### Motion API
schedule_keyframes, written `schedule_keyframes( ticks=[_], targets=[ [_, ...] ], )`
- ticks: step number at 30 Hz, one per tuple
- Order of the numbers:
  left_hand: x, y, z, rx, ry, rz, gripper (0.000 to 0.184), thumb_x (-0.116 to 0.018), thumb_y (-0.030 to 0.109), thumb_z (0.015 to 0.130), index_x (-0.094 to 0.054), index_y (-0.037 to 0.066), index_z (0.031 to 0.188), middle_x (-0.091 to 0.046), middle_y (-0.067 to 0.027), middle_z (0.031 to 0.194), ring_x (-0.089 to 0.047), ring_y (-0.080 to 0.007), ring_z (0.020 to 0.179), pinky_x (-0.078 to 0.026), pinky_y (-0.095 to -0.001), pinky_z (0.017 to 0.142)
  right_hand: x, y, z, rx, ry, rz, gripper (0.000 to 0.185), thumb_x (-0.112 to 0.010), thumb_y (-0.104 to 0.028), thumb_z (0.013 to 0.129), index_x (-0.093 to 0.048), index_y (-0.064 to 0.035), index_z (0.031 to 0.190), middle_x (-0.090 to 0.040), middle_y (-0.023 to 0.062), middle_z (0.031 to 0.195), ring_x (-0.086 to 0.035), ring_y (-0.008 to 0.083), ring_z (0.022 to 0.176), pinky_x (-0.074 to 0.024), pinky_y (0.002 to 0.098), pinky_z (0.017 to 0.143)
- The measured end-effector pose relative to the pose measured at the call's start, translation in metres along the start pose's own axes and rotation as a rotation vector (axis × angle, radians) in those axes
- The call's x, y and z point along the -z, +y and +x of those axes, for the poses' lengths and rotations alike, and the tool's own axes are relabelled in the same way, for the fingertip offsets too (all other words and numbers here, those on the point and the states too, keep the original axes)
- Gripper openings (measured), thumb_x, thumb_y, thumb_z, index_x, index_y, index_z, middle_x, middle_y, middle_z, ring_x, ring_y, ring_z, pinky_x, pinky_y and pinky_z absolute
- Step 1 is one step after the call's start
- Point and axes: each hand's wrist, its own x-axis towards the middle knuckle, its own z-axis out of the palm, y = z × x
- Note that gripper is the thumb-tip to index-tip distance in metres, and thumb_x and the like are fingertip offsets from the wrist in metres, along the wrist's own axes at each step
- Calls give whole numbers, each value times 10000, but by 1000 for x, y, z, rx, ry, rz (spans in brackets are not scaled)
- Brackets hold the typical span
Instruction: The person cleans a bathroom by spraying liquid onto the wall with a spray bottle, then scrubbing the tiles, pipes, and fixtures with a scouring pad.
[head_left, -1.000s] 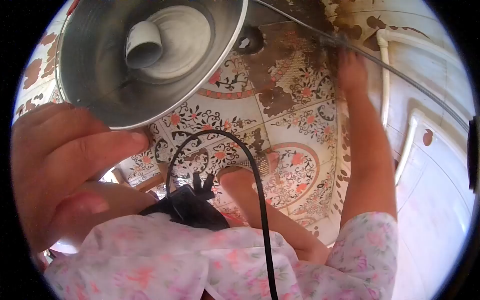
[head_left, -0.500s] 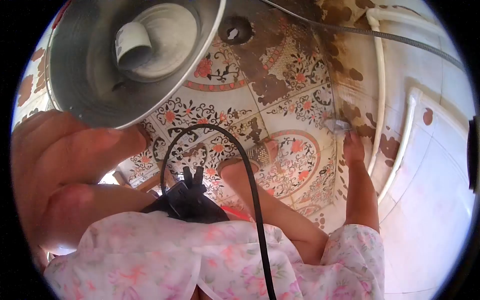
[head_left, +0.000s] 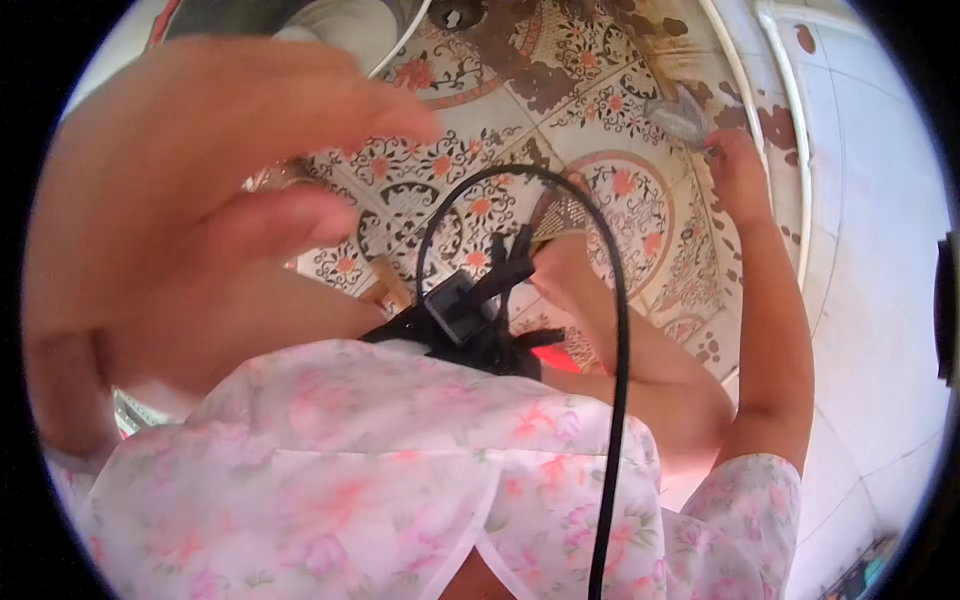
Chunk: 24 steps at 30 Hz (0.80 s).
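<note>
the patterned floor (head_left: 555,125) fills the middle; the left hand (head_left: 225,150), blurred, is at left, fingers and thumb parted; a metal pot (head_left: 408,38) shows beyond it, far left; the right hand (head_left: 738,170), far right, has fingers closed on a pale translucent object (head_left: 677,118)

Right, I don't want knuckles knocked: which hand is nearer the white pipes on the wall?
The right. The right hand is close beside the white pipes; the left hand is well away from them, raised near the camera on the left side.
</note>
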Motion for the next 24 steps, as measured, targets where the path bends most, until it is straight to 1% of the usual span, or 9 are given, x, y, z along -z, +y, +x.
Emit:
schedule_keyframes(
  ticks=[3,6,8,14,17,19,21,23,24],
  targets=[
    [2,3,3,-130,43,19,428,-656,82,709,-619,96,1134,-617,-81,1072,-576,-256,1023,-453,-396,864,38,-40,-17,-44,23,-25,201,-529,28,768,-630,-40,927,-615,158,899,-576,343,919,-459,418,834],
    [8,16,4,85,-106,-267,398,-646,81,741,-614,107,1137,-632,-92,1070,-590,-267,1014,-462,-405,835,56,-62,-27,-170,60,38,159,-525,-30,841,-632,-70,952,-622,143,902,-601,326,869,-477,397,783],
    [30,11,10,52,-490,-351,420,-491,289,946,-483,63,1299,-610,-185,1150,-610,-331,1003,-499,-418,822,64,-74,-31,-265,81,69,150,-519,-53,865,-634,-81,958,-626,137,908,-610,316,858,-483,389,768],
    [-32,-8,13,-59,-435,-79,410,-496,279,931,-478,85,1292,-581,-186,1148,-541,-366,1070,-417,-499,898,78,-103,-33,-261,263,182,178,-491,-95,905,-643,-116,996,-643,113,960,-617,257,845,-477,345,748],
    [-49,17,12,133,-393,60,337,-630,98,801,-609,124,1136,-642,-107,1021,-613,-267,961,-474,-402,801,74,-102,-37,-335,256,304,193,-487,-118,914,-646,-132,1022,-646,98,969,-611,243,829,-471,334,749],
    [-56,27,1,134,-424,-144,316,-613,209,840,-623,119,1143,-638,-99,1037,-599,-283,971,-460,-402,845,74,-100,-39,-290,299,240,202,-489,-138,914,-647,-141,1038,-646,81,937,-605,224,796,-468,327,734],
    [-78,33,-3,47,-436,-128,278,-621,110,847,-608,112,1124,-646,-119,998,-624,-240,936,-491,-369,753,78,-99,-40,-296,331,283,205,-488,-151,914,-648,-148,1042,-646,76,894,-597,217,751,-467,324,714],
    [-111,29,-6,259,-413,-777,285,-597,66,843,-600,68,1127,-646,-136,990,-627,-215,929,-485,-343,750,86,-97,-40,-232,392,292,208,-488,-146,912,-651,-151,1041,-646,76,849,-592,220,714,-465,323,697],
    [-99,46,-10,14,-349,-541,292,-558,7,834,-592,32,1123,-646,-139,995,-618,-185,930,-478,-329,751,92,-100,-41,-272,398,290,208,-488,-143,910,-661,-149,1025,-648,79,821,-590,218,695,-463,317,687]
  ],
)
